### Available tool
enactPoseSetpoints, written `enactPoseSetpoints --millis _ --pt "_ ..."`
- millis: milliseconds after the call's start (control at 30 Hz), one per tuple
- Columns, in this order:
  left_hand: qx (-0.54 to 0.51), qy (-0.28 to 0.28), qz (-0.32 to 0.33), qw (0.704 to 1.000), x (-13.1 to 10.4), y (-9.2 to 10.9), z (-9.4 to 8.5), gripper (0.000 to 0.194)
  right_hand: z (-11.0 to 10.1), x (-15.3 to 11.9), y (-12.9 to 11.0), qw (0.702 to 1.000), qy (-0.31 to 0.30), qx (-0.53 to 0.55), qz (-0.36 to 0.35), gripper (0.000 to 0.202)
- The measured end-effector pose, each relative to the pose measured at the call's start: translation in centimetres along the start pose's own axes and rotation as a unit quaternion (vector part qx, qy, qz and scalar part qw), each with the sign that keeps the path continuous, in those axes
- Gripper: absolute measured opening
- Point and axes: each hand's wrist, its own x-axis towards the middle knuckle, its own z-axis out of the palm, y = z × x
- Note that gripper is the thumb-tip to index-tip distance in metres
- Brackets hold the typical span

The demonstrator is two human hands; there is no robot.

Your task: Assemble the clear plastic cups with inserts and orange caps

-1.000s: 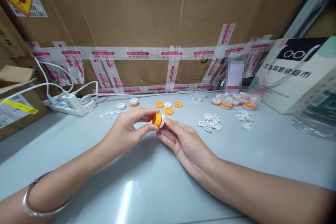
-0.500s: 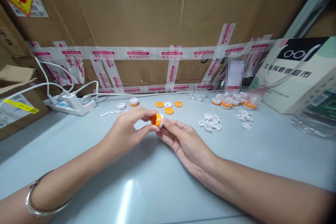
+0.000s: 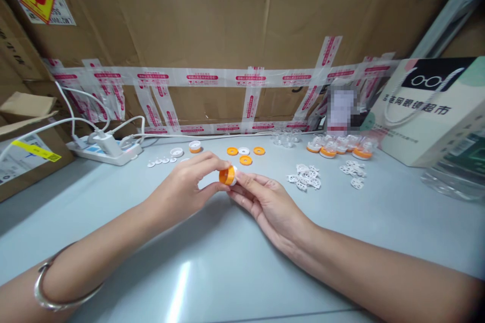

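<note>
"In the head view, what do the hands have hold of?"

"One short cylindrical piece, orange plastic with a white end (image 3: 228, 175), held up near the centre of the frame. The left hand (image 3: 195, 179) pinches the orange part between thumb and fingers, closed to its width."

"And the right hand (image 3: 261, 199)?"

"Its thumb presses the white end from the right, fingers curled underneath, so it is closed on the same piece. The piece lies tilted on its side, its open orange end facing left."

"What lies beyond it?"

"On the pale blue-grey surface (image 3: 212, 272), just above the piece in the frame, are three flat orange plastic discs (image 3: 242, 161) with a white disc (image 3: 241, 151) between the upper two. Left of them stand a round orange-and-white cup (image 3: 194, 150), a shallow white cup (image 3: 176, 152) and small white plastic pegs (image 3: 165, 160)."

"And right of centre?"

"A heap of flat white openwork pieces (image 3: 304, 177), a smaller heap (image 3: 352, 167) beyond, clear plastic domes (image 3: 285, 138) farther back, and clear-topped orange-and-white units (image 3: 362, 153) beside a pale printed bag (image 3: 413, 131) at the frame's right."
</note>
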Motion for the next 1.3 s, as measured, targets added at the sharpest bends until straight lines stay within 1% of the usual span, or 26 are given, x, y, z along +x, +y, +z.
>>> enactPoseSetpoints --millis 200,300,433,533,633,767,900,967,1033,1167,1233,1300 --pt "-0.013 0.018 -0.004 1.0 0.1 -0.4 0.2 0.015 0.0 0.0 0.1 1.0 0.0 0.0 -0.008 0.015" --pt "-0.011 0.002 -0.008 1.0 0.0 -0.5 0.3 0.014 -0.1 0.1 0.2 1.0 -0.001 -0.006 -0.002 0.013" --pt "-0.014 -0.019 0.018 1.0 0.0 -0.8 0.2 0.017 -0.2 0.1 0.2 1.0 -0.004 -0.001 0.01 0.012" --pt "-0.03 -0.006 0.03 0.999 0.1 -1.0 0.1 0.019 -0.2 0.1 0.1 1.0 -0.016 0.0 0.008 0.012" --pt "-0.038 0.011 0.015 0.999 0.1 -1.1 0.1 0.018 -0.1 0.1 0.0 1.0 -0.021 -0.002 0.0 0.012" --pt "-0.028 -0.011 -0.006 1.0 0.0 -1.0 0.2 0.014 -0.1 0.1 0.1 1.0 -0.023 0.002 0.001 0.01" --pt "-0.058 -0.034 0.027 0.997 0.0 -1.2 -0.1 0.024 0.0 0.1 -0.1 1.0 -0.03 0.006 0.008 0.011" --pt "-0.076 -0.032 0.039 0.996 0.1 -1.3 -0.2 0.025 0.1 0.1 -0.1 0.999 -0.033 0.008 0.012 0.011" --pt "-0.083 -0.02 0.026 0.996 0.2 -1.4 -0.3 0.023 0.1 0.1 -0.1 0.999 -0.034 0.009 0.011 0.012" --pt "-0.076 -0.001 -0.02 0.997 0.3 -1.1 -0.2 0.021 0.0 0.1 0.0 0.999 -0.034 0.008 0.003 0.012" --pt "-0.069 -0.002 -0.026 0.997 0.3 -0.9 -0.1 0.019 0.0 0.1 0.1 0.999 -0.031 0.007 0.001 0.011" --pt "-0.062 -0.012 -0.016 0.998 0.2 -0.7 -0.1 0.017 -0.1 0.2 0.1 1.0 -0.03 0.004 -0.001 0.011"
